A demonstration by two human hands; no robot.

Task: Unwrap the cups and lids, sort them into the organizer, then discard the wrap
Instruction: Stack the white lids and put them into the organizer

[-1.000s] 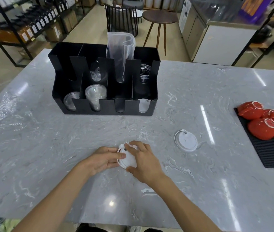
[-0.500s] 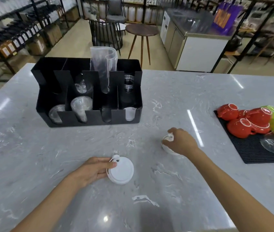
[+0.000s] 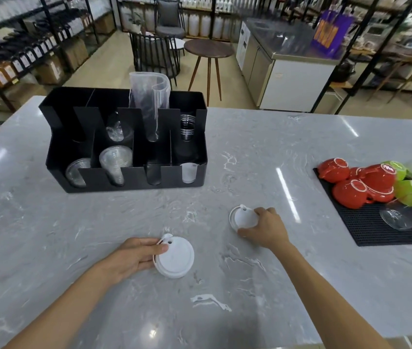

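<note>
Sorting step under way, lids in play. Left hand (image 3: pixel 134 255) pinching the near white lid (image 3: pixel 174 259) flat on the bench (image 3: pixel 250 298); right hand (image 3: pixel 265 227) clamped on the far lid (image 3: pixel 242 217), tipped up. Next, probably: both lifted across to a free slot of the black organizer (image 3: pixel 194 102).
</note>
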